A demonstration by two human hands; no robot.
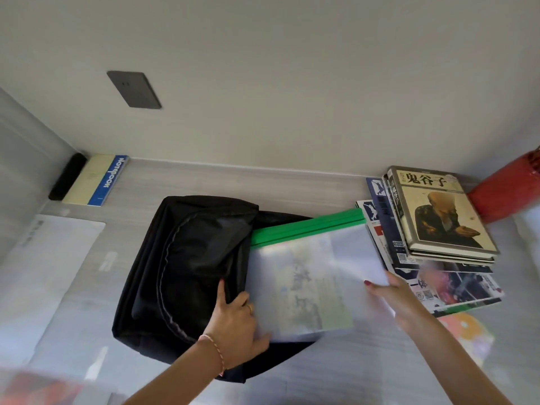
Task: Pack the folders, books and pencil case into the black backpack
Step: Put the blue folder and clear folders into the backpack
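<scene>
Lying flat over the backpack's point(187, 267) right side, the folder point(309, 276) has its green spine on the far edge and its left end tucked under the bag's lifted flap. The right hand point(391, 296) pinches the folder's right edge, thumb on top, fingers hidden beneath. The left hand point(233, 323) grips the flap's edge just beside the folder's near-left corner, thumb on the black fabric. Right of the folder, touching it, stands a stack of books point(432, 229). A notebook point(96, 179) lies far left on the desk point(292, 182).
</scene>
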